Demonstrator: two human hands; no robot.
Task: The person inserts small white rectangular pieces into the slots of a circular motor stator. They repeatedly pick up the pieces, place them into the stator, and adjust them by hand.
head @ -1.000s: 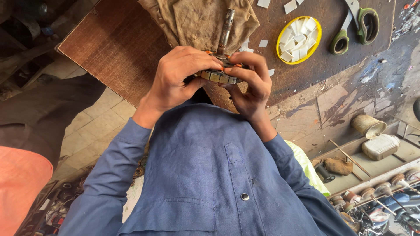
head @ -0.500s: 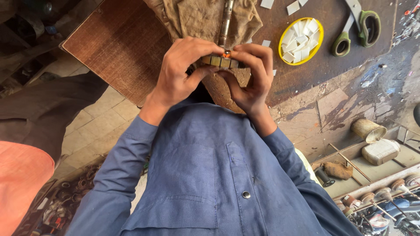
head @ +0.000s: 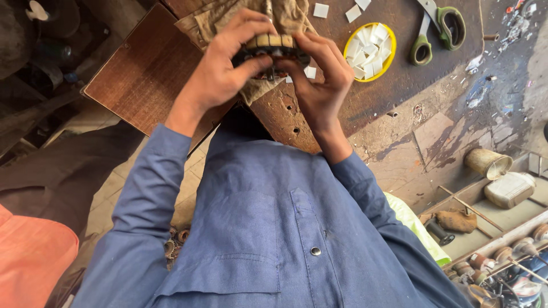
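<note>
Both my hands grip one small motor armature [head: 273, 47], a dark drum with tan segments along its top and a metal shaft pointing away from me. My left hand [head: 225, 65] wraps its left end, thumb underneath. My right hand [head: 322, 77] holds the right end with fingers curled over it. The part is raised above a brown cloth [head: 285, 14] that lies on a wooden board [head: 145, 71]. My blue sleeves and shirt fill the lower frame.
A yellow lid [head: 370, 51] filled with several white paper pieces sits right of my hands, with loose white pieces around it. Green-handled scissors [head: 436, 28] lie further right. On the floor at the right are a tin cup [head: 487, 162], a tray [head: 502, 219] and other motor parts.
My hands have raised the armature further from my chest, up over the cloth. The view has shifted, so the board and lid sit lower in frame.
</note>
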